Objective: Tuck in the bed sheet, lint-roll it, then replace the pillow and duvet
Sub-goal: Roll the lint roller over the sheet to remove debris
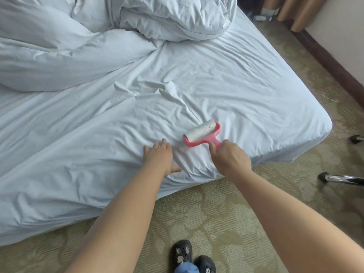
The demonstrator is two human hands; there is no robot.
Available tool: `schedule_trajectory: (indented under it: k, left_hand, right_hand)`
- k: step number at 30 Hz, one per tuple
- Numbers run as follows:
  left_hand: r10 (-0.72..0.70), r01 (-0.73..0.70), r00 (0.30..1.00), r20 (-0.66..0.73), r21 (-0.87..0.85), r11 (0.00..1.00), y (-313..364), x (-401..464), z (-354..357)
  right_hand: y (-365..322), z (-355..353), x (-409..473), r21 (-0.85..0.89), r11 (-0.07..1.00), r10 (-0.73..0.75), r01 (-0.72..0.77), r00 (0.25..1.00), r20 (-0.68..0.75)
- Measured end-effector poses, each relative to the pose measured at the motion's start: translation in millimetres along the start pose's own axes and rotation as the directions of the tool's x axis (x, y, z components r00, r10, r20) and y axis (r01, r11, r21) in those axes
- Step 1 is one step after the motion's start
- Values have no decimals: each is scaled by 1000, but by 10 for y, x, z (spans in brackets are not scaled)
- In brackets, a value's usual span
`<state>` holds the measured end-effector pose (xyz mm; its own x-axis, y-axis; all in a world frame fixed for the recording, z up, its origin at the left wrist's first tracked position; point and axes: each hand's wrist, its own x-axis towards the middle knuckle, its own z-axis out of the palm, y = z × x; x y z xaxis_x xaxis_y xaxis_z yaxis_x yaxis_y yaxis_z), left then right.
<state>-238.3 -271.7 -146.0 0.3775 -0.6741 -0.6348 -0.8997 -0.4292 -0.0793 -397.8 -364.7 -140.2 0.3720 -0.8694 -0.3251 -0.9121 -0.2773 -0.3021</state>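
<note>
One lint roller [201,133], pink with a white roll, lies on the pale bed sheet [226,89], near the bed's front edge. The right hand [229,157] grips the roller's handle, fingers curled around it. The left hand [159,156] rests flat on the sheet just left of the roller, fingers straight and spread. One bunched duvet [167,18] sits heaped beyond the roller, at the far side of the bed. Wrinkled, bare sheet stretches between roller and duvet. Patterned carpet [216,209] borders the bed's front and right edges. Two dark shoes [183,253] stand on it below the roller.
</note>
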Motion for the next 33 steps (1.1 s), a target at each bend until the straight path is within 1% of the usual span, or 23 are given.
schedule_trajectory:
  k: [3, 6, 10, 13, 15, 19, 22, 26, 29, 33]
  left_hand:
    - [41, -42, 999, -16, -11, 999, 97, 1, 22]
    - [95, -96, 995, -29, -1, 995, 293, 52, 5]
    - [153, -152, 982, -115, 17, 988, 614, 197, -74]
    - [191, -188, 970, -150, 35, 982, 868, 265, -31]
    - [201, -197, 968, -152, 43, 979, 989, 293, 10]
    - [154, -155, 978, -137, 6, 988, 1107, 369, 119]
    - [111, -113, 985, -135, -4, 994, 1173, 407, 196]
    - [90, -94, 983, -162, -18, 995, 1203, 464, 205]
    - [76, -81, 984, -161, -27, 996, 1222, 465, 200]
    - [52, -56, 992, -119, -28, 998, 1322, 392, 140]
  right_hand:
    - [138, -54, -73, 20, 998, 65, -65, 998, -26]
    - [433, -95, -187, 17, 990, 138, -138, 990, -39]
    - [808, -129, -252, -4, 978, 210, -210, 976, -58]
    - [1039, -56, -276, -7, 971, 239, -239, 970, -45]
    - [1141, -4, -239, 9, 974, 227, -227, 974, -29]
    - [1192, 45, -11, 72, 980, 183, -184, 983, 11]
    - [1147, 66, 230, 151, 978, 140, -141, 990, 17]
    - [1010, 40, 546, 223, 969, 103, -105, 994, 18]
    - [1014, -3, 570, 217, 973, 69, -72, 997, 19]
    - [1270, -51, 297, 143, 988, 53, -62, 997, 62]
